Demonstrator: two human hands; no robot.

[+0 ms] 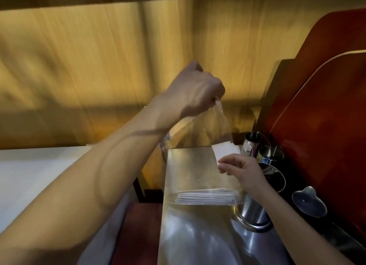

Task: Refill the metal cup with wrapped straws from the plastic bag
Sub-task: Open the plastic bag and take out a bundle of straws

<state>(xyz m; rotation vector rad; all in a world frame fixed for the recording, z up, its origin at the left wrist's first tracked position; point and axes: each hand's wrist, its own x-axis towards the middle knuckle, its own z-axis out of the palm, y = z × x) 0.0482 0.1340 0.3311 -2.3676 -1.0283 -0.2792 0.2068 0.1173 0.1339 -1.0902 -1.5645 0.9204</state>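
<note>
My left hand [195, 90] is raised and pinches the top corner of a clear plastic bag [190, 165], which hangs down in front of me. A bundle of white wrapped straws [224, 150] shows at the bag's right side, and its lower ends [204, 197] lie across the bag's lower part. My right hand [240, 169] pinches the upper part of this bundle. Just below and behind that hand stands the metal cup [255, 213], with a handle on its left side. The hand and the bag partly hide its dark mouth.
Two smaller metal cups [254, 143] [270, 155] stand behind the big one. A bear-shaped metal piece [309, 204] lies to the right on the dark counter. A red panel [326, 106] rises at the right, a wooden wall [99, 66] behind, and a white surface [29, 175] at the left.
</note>
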